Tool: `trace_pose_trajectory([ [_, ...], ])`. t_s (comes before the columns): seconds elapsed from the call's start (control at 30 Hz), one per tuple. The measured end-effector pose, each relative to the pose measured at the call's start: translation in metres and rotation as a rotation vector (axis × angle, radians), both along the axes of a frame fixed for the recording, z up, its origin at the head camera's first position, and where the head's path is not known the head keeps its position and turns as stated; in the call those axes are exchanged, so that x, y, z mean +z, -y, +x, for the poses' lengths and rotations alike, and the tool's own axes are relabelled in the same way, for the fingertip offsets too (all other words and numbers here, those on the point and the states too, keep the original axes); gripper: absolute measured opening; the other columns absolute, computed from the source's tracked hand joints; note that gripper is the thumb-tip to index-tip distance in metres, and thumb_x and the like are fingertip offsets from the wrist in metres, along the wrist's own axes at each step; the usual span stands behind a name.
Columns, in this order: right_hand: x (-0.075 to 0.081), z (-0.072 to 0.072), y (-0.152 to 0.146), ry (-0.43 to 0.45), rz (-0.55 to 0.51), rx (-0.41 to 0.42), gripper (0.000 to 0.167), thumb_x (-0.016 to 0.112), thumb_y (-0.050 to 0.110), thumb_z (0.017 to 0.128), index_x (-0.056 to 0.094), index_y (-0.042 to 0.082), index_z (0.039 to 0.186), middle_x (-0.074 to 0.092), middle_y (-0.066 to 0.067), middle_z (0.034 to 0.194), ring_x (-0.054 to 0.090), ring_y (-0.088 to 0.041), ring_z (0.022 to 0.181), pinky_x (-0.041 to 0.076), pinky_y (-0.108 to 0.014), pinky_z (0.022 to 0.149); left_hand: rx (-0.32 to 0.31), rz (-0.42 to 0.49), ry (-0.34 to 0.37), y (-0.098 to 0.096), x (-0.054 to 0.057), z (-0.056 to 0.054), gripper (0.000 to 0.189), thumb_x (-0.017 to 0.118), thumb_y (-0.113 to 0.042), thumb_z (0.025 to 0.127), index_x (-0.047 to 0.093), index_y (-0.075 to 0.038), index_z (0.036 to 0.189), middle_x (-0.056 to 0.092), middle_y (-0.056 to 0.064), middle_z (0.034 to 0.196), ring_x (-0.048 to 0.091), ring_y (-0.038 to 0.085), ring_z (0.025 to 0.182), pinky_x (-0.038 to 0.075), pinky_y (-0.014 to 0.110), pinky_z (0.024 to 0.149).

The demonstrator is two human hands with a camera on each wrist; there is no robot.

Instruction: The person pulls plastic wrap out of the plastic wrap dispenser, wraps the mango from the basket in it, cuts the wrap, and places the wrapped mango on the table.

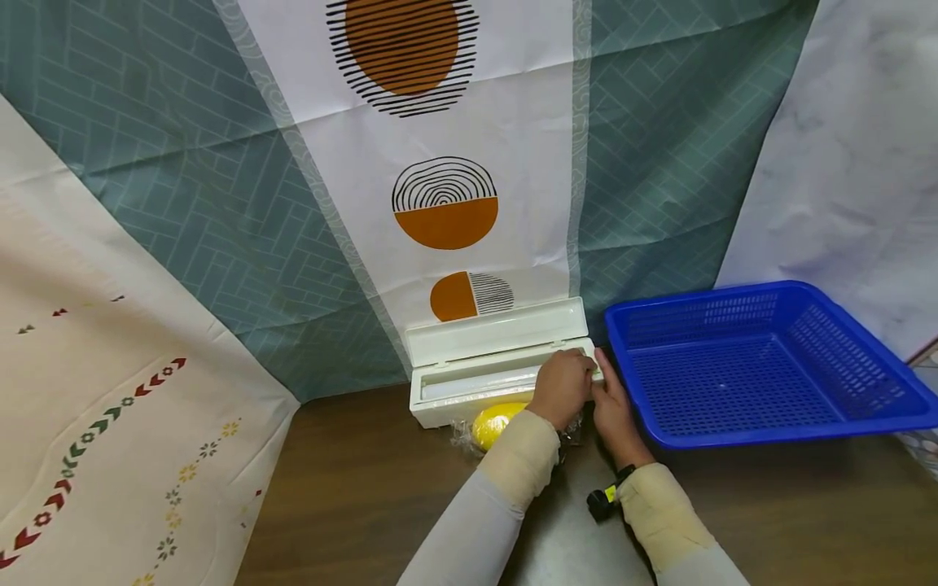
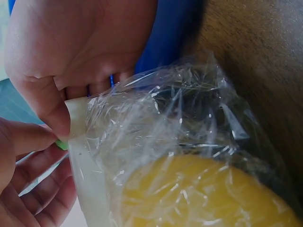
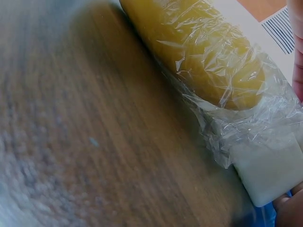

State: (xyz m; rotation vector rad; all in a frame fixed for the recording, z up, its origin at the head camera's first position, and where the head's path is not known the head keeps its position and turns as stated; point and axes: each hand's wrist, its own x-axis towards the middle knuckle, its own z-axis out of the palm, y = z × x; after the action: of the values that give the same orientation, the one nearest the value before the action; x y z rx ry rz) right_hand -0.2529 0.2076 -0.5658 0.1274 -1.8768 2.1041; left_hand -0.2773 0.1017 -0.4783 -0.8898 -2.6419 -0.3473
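Note:
A long white cling film dispenser box (image 1: 438, 413) stands against the back wall with its lid (image 1: 498, 332) raised. Inside it lies a pale roll (image 1: 479, 382). At the box's right end my left hand (image 1: 563, 386) pinches a small green piece (image 2: 61, 144) between thumb and fingers. My right hand (image 1: 614, 412) grips that same end, its thumb at the corner and its fingers round the outer side. A yellow rounded object (image 1: 494, 423) in crinkled clear film (image 2: 175, 109) lies along the front of the box, partly hidden by the left wrist.
A blue perforated plastic basket (image 1: 721, 442) stands right beside the right hand. Brown wooden tabletop (image 1: 344, 488) spreads in front and to the left. Patterned cloth (image 1: 513, 163) hangs behind the box, and a cream cloth (image 1: 110, 325) rises at left.

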Motion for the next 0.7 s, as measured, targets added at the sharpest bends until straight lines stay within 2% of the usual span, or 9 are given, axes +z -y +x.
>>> trace_pose_trajectory([
  [0.37, 0.0014, 0.0014, 0.0029, 0.015, 0.033, -0.005, 0.057, 0.033, -0.005, 0.103, 0.021, -0.002, 0.159, 0.018, -0.025, 0.166, 0.014, -0.039, 0.153, 0.026, 0.000, 0.102, 0.038, 0.015, -0.003, 0.0029, -0.0046, 0.0025, 0.018, 0.066, -0.015, 0.096, 0.081, -0.023, 0.101, 0.072, -0.008, 0.093, 0.071, 0.010, 0.086, 0.056, 0.021, 0.073],
  [0.53, 0.0019, -0.0002, 0.0019, 0.004, 0.022, -0.004, 0.058, 0.034, -0.006, 0.102, 0.021, -0.003, 0.159, 0.019, -0.026, 0.166, 0.015, -0.039, 0.152, 0.026, 0.000, 0.102, 0.025, 0.047, -0.040, 0.0021, -0.0073, 0.0005, 0.016, 0.067, -0.014, 0.094, 0.081, -0.021, 0.097, 0.073, -0.008, 0.092, 0.071, 0.011, 0.086, 0.055, 0.020, 0.073],
  [0.7, 0.0029, -0.0013, -0.0005, 0.013, 0.016, -0.003, 0.059, 0.034, -0.007, 0.102, 0.020, -0.002, 0.159, 0.019, -0.025, 0.166, 0.017, -0.036, 0.150, 0.028, -0.002, 0.102, 0.011, 0.069, -0.044, 0.0004, -0.0069, -0.0006, 0.017, 0.067, -0.012, 0.093, 0.081, -0.020, 0.096, 0.073, -0.008, 0.091, 0.071, 0.011, 0.086, 0.054, 0.020, 0.072],
])
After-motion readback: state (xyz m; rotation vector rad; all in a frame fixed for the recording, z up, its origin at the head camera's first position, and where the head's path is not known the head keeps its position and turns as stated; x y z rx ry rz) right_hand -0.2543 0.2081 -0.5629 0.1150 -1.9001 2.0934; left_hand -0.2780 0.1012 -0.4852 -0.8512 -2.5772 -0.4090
